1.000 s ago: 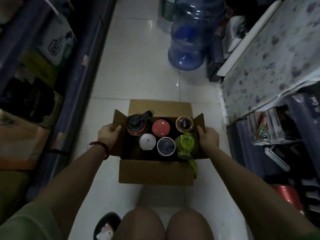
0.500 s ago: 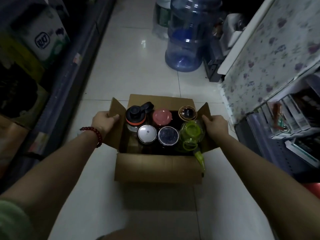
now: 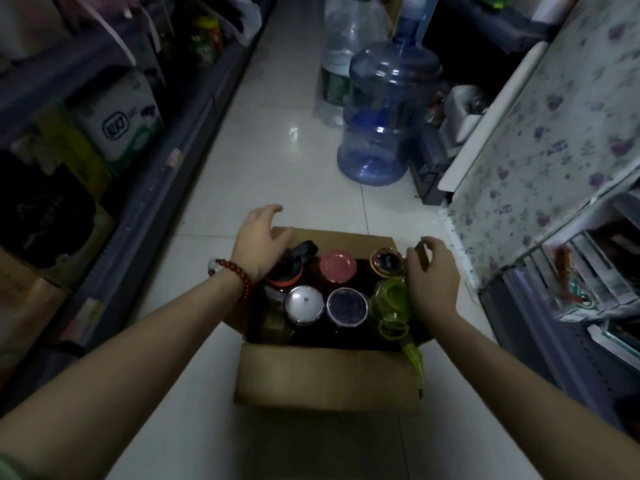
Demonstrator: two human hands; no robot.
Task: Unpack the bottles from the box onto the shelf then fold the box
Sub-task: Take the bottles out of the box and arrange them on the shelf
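Below, round-lidded bottles (image 3: 304,304) fill the open cardboard box (image 3: 325,379).

Box (image 3: 325,379) walls hide the bottle bodies; left hand (image 3: 258,242) covers the left flap; shelf contents too dim.

Both bare forearms reach forward from bottom corners, converging toward centre. Left hand (image 3: 259,242) palm down, fingers loosely spread and slightly bent, thumb angled inward; red bead bracelet (image 3: 234,274) round left wrist. Right hand (image 3: 431,280) back up, fingers curled forward, thumb side turned inward. Green sleeve edge (image 3: 7,468) at lower left corner.
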